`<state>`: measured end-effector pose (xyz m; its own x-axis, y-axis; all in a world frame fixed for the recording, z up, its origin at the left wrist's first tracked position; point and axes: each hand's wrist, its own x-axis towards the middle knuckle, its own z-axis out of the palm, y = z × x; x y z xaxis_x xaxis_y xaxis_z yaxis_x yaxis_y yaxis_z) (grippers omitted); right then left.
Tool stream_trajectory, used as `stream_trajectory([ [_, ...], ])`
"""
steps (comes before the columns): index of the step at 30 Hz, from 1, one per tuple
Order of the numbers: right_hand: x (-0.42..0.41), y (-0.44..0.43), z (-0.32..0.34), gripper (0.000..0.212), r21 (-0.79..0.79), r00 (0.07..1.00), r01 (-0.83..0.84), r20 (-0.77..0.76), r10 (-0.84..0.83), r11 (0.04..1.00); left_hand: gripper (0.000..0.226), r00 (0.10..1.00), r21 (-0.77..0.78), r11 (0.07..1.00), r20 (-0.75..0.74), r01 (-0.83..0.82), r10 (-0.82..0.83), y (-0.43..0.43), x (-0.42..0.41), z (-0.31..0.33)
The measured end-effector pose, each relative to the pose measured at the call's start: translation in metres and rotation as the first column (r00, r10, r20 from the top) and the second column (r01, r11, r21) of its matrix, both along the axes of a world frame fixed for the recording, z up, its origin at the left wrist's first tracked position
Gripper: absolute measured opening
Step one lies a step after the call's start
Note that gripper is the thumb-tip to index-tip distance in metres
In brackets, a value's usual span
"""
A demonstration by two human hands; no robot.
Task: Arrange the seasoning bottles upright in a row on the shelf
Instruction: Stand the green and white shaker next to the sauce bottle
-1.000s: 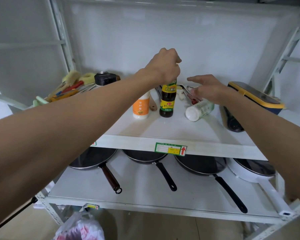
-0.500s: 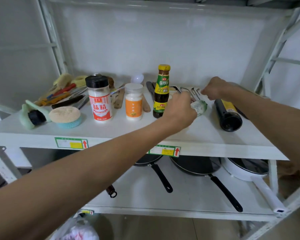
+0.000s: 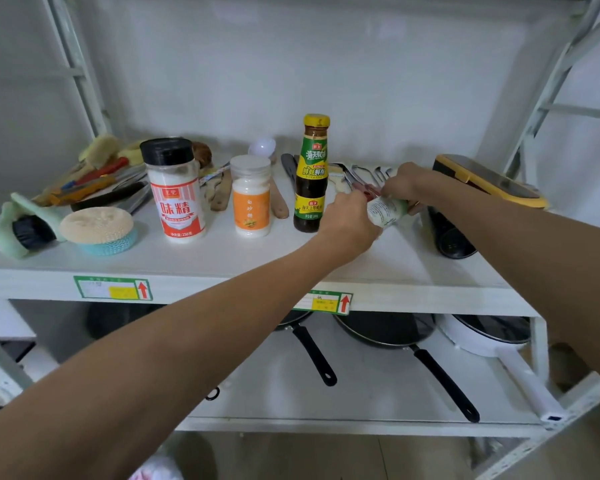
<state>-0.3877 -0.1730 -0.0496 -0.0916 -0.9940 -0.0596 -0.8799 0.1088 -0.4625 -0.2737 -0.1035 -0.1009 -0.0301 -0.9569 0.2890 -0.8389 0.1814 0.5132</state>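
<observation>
On the white shelf (image 3: pixel 222 261) three seasoning bottles stand upright in a row: a black-capped shaker with a red label (image 3: pixel 175 192), a small white jar with an orange label (image 3: pixel 251 197) and a tall dark sauce bottle with a yellow cap (image 3: pixel 311 174). Right of them a small white bottle with a green label (image 3: pixel 386 211) is tilted, held between both hands. My left hand (image 3: pixel 349 221) grips its near end, my right hand (image 3: pixel 404 185) its far end. A dark bottle (image 3: pixel 452 233) lies on its side further right.
Brushes and a round scrubber (image 3: pixel 99 228) crowd the shelf's left end. Wooden spatulas, tongs and other utensils (image 3: pixel 219 188) lie behind the bottles. A yellow-rimmed appliance (image 3: pixel 489 180) sits at the right. Pans (image 3: pixel 385 329) rest on the lower shelf.
My left hand let go of the tall sauce bottle and moved right onto the small white bottle. Both hands now hold that bottle, which has risen from lying flat.
</observation>
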Motion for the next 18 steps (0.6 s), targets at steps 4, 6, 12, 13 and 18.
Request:
stream_trajectory([
  [4,-0.003,0.000,0.001,0.027,-0.001,1.000,-0.007,0.026,0.007,1.000,0.054,0.998,-0.005,1.000,-0.064,-0.013,0.012,0.001,0.000,-0.001],
  [6,-0.004,0.001,0.003,0.028,-0.004,0.999,-0.009,0.042,0.009,1.000,0.054,0.997,-0.014,1.000,-0.078,-0.018,0.017,0.003,-0.001,-0.004],
  [12,0.003,0.011,0.021,0.030,-0.141,0.999,-0.028,0.018,0.031,0.990,0.052,0.995,-0.028,0.997,-0.079,-0.068,0.065,0.003,0.000,-0.009],
  [13,0.004,0.013,0.026,0.031,-0.172,0.999,-0.038,0.015,0.041,0.984,0.051,0.995,-0.027,0.996,-0.066,-0.082,0.081,0.004,0.000,-0.009],
  [18,0.007,0.024,0.038,0.039,-0.283,0.996,-0.078,-0.051,0.067,0.956,0.047,0.990,-0.007,0.993,-0.072,-0.121,0.120,0.007,0.001,-0.009],
])
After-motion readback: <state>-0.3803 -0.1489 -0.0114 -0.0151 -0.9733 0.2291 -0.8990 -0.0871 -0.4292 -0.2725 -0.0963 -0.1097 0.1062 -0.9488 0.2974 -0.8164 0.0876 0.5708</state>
